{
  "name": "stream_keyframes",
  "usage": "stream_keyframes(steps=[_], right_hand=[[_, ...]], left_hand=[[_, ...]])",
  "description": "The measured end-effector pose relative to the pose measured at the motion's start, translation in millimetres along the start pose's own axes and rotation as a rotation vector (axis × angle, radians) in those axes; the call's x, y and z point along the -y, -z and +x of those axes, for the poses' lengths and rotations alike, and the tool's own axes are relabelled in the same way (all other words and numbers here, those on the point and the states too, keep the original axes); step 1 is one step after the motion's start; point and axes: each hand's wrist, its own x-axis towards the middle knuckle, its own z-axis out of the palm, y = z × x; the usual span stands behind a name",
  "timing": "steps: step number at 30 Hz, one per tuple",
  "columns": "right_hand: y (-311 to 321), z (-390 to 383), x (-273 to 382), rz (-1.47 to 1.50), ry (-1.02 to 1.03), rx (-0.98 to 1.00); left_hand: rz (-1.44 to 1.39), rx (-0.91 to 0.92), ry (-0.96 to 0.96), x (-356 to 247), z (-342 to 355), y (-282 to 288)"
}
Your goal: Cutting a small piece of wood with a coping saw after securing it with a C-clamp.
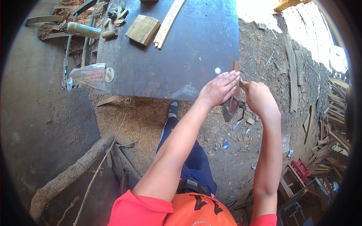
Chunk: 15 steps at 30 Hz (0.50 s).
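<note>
A reddish-brown wooden strip [236, 67] lies along the right edge of the dark metal-topped table [169, 71], near its front corner. My left hand [220, 89] rests flat over the strip and the corner, fingers stretched out together. Just outside the edge, my right hand [260, 97] is closed, with thumb and forefinger at the strip's outer side; what it grips is mostly hidden. Below both hands, a dark metal C-clamp [228, 114] sits at the strip's near end, its bent handle pointing toward me.
On the tabletop are a square wooden block [143, 29], a pale wooden slat [168, 24], and a plastic bag [89, 76] at the left. A rough log [71, 175] lies lower left. Scrap wood [337, 113] is piled at the right, and wood chips cover the ground.
</note>
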Motion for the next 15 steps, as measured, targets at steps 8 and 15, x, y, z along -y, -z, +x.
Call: stream_keyframes(steps=[8, 15], right_hand=[[-10, -4, -18, 0.053, -0.035, 0.024], [-15, -3, -20, 0.059, 0.021, -0.040]], left_hand=[[0.007, 0.013, 0.015, -1, -1, -1], [-0.004, -0.026, 0.000, -2, -2, -6]])
